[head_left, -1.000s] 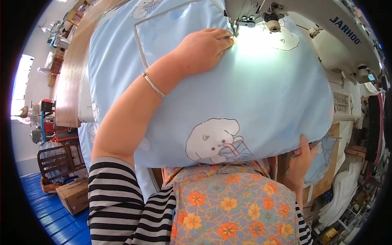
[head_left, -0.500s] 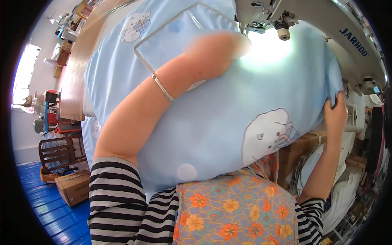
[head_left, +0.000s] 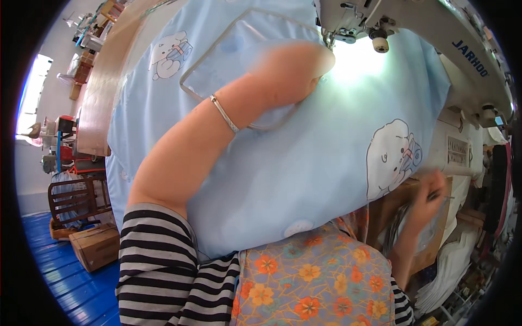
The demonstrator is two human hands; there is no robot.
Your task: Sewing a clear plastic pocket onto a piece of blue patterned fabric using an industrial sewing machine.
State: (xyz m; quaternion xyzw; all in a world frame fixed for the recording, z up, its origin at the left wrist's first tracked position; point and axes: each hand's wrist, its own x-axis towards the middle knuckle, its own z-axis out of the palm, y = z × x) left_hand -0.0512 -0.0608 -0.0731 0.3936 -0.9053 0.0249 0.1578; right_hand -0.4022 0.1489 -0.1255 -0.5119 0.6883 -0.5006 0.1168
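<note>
Light blue fabric, printed with white cartoon animals, spreads under the sewing machine head and down over my lap. A clear plastic panel with grey edging lies on it at the upper left. My left hand rests on the fabric and panel, just left of the presser foot; its fingers are smeared and partly hidden. Off the fabric at the right, my right hand is closed around a small dark tool with a thin tip, blurred by motion.
A bright lamp lights the fabric beside the needle. The machine arm reaches across the upper right. A cardboard box and white cloth pieces are below right. Another box and a brown chair stand on the blue floor.
My right hand has let go of the fabric's right edge and moved down toward me. The fabric has shifted, its printed animal now farther right and up. My left hand stays near the needle.
</note>
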